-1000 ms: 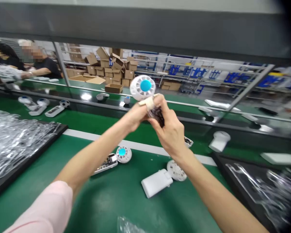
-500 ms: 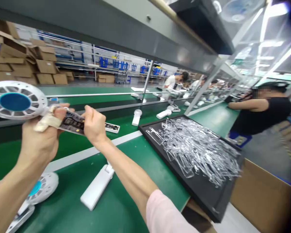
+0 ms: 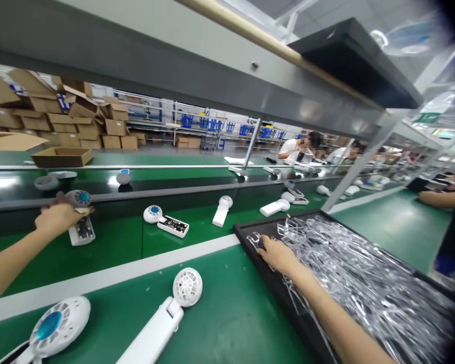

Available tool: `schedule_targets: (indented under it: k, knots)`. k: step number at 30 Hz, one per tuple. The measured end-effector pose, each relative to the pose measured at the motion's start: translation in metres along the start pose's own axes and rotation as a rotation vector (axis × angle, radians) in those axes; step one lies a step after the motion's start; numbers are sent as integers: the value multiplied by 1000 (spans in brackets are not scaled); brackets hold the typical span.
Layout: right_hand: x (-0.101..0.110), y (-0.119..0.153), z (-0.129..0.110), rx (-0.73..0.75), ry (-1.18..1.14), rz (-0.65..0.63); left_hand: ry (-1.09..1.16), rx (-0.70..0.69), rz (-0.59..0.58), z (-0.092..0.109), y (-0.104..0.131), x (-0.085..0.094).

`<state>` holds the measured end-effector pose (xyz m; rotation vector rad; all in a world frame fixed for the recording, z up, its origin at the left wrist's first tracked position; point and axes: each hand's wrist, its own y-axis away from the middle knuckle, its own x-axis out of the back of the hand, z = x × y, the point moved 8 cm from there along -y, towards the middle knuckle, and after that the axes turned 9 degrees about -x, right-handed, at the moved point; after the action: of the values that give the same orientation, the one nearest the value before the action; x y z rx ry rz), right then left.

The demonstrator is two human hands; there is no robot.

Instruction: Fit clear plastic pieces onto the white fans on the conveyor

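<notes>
The left hand [image 3: 58, 218] is at a small fan [image 3: 82, 232] on the far green strip [image 3: 117, 247], past the white line. I can't tell if it grips the fan. The right hand [image 3: 276, 253] reaches into the black tray [image 3: 276, 290], fingers bent by the clear plastic bits [image 3: 345, 263]. I can't tell if they pinch one. A white fan [image 3: 151, 328] lies on the near counter [image 3: 227, 308].

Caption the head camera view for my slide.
Left hand at an opened white fan, right hand over a black tray of clear plastic parts.
</notes>
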<state>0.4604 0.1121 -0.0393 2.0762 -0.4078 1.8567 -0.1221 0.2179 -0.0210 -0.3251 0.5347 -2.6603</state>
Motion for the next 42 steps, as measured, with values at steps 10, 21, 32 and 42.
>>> schedule_targets:
  k: [10, 21, 32, 42]
  knots:
    - [2, -25, 1, 58, -204, -24, -74, 629, -312, -33, 67, -153]
    - [26, 84, -197, 554, -558, -35, 229, 213, -152, 82, 82, -154]
    - [1, 107, -232, 536, -498, 232, 291, 244, -275, 114, 106, -145]
    - [0, 115, -232, 512, -458, 271, 316, 197, -262, 130, 105, -142]
